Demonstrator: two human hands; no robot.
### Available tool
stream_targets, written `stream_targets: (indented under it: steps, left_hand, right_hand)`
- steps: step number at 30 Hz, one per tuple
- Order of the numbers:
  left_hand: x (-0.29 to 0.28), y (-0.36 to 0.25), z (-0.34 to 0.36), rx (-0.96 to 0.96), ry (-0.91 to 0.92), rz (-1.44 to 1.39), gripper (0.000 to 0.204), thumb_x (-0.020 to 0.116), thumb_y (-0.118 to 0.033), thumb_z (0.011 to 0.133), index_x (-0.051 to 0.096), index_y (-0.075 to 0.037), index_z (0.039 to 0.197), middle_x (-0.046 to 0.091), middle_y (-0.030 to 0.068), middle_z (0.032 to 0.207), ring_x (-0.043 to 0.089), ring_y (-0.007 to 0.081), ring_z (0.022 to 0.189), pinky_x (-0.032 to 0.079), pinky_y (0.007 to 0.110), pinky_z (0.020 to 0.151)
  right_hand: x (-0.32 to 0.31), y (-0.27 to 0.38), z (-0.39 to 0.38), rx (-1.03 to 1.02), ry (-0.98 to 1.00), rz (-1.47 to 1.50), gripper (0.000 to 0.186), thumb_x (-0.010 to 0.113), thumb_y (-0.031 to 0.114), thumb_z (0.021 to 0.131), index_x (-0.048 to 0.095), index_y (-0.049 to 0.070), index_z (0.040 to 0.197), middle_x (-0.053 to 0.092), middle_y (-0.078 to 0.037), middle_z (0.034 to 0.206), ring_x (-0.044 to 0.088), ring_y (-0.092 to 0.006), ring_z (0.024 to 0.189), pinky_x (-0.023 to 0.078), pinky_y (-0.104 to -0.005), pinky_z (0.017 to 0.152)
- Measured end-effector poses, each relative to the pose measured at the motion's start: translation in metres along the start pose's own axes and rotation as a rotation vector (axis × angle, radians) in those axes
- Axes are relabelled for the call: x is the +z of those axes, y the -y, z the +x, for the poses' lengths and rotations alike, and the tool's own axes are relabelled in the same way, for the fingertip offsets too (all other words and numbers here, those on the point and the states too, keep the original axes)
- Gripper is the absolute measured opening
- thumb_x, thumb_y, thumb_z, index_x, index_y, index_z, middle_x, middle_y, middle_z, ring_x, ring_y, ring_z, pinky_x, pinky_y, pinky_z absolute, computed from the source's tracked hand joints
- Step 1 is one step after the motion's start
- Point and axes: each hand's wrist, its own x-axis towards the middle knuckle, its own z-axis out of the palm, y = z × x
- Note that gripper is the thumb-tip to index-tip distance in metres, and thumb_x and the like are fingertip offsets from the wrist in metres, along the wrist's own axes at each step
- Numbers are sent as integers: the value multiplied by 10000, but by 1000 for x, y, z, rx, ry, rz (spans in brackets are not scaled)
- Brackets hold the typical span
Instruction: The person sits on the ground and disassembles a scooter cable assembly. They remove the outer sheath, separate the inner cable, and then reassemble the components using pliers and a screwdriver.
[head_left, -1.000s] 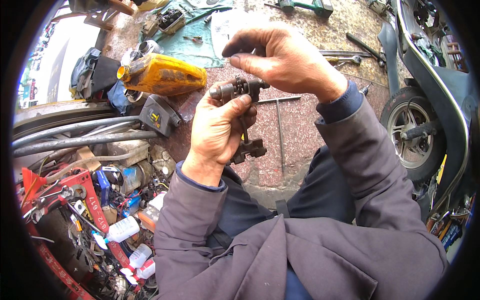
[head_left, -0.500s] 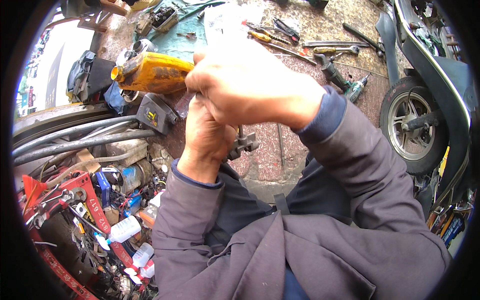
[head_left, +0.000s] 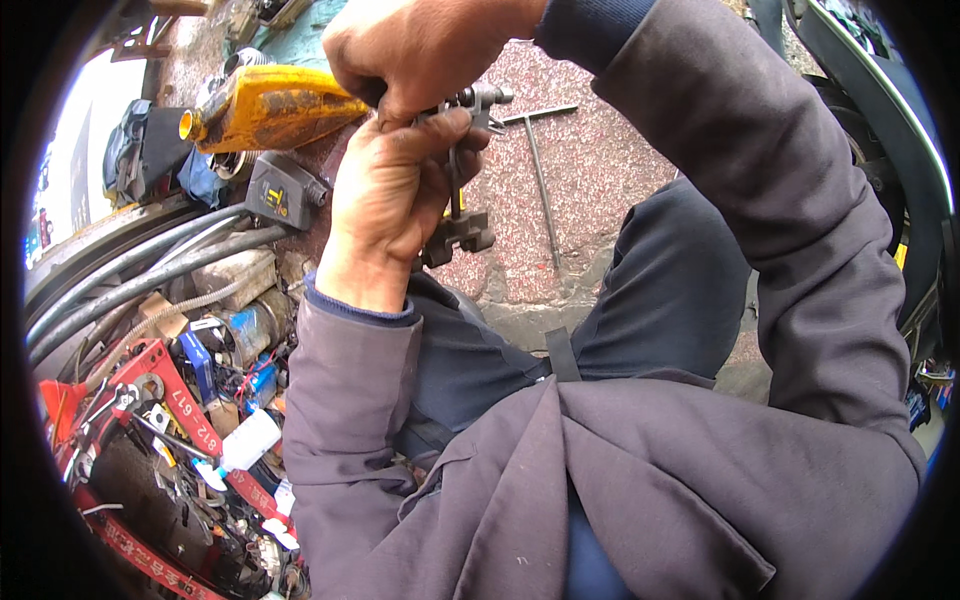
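Note:
Held in my left hand [head_left: 385, 195] is a dark metal mechanical part [head_left: 462, 232], with a slim rod joining block-like pieces at its upper and lower ends. The thumb lies across its upper portion. Just above, my right hand [head_left: 430, 45] is bent over with curled fingers meeting the left fingertips. What the right fingers grip is hidden beneath them. Beyond the hands, a T-handle wrench [head_left: 540, 175] rests on the speckled reddish floor. A grimy yellow oil bottle [head_left: 265, 108] lies to the left of my hands, its mouth uncapped, above a dark grey bottle [head_left: 284, 190].
Long grey tubes [head_left: 150, 275] run along the left. Below them sit a red metal frame [head_left: 178, 395] among jumbled tools, a red funnel [head_left: 62, 408] and a white squeeze bottle [head_left: 250, 440]. Scooter bodywork [head_left: 895, 115] stands at the right edge, partly behind my right sleeve.
My right hand has moved up and its wrist has turned, uncovering the metal part's upper end and the T-handle wrench. The view has shifted; my right arm now covers the drill and most of the wheel.

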Motion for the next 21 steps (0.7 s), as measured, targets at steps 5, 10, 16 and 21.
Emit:
stream_targets:
  steps: [5, 10, 16, 21]
  left_hand:
    - [-4, -2, -5, -13, -4, -80, 234, 619, 50, 832, 583, 11, 1060, 633, 87, 876, 664, 211, 765, 555, 310, 648]
    - [-11, -8, -8, -77, 55, -44, 220, 596, 28, 870, 575, -15, 1084, 636, 91, 943, 660, 253, 827, 577, 382, 706]
    - [-12, -10, -14, -75, 59, -95, 210, 609, 27, 864, 586, -13, 1069, 641, 89, 901, 662, 243, 817, 578, 372, 700]
    - [-12, -10, -18, -48, 34, -71, 204, 615, 31, 857, 595, -21, 1054, 646, 89, 901, 663, 232, 797, 575, 367, 689]
  right_hand:
    - [4, 7, 9, -66, -123, -52, 362, 733, 267, 700, 704, -34, 897, 684, -176, 803, 668, -284, 748, 524, -360, 694]
    - [3, 10, 10, -70, -60, 38, 252, 730, 246, 706, 695, 51, 863, 681, -146, 788, 672, -282, 723, 525, -367, 650]
    - [1, 17, 18, 19, 73, 123, 355, 773, 323, 712, 693, 60, 936, 689, -122, 831, 675, -235, 791, 523, -338, 719]
    - [3, 19, 17, 26, 22, 52, 399, 769, 330, 721, 668, 62, 999, 685, -126, 868, 669, -243, 810, 517, -331, 717]
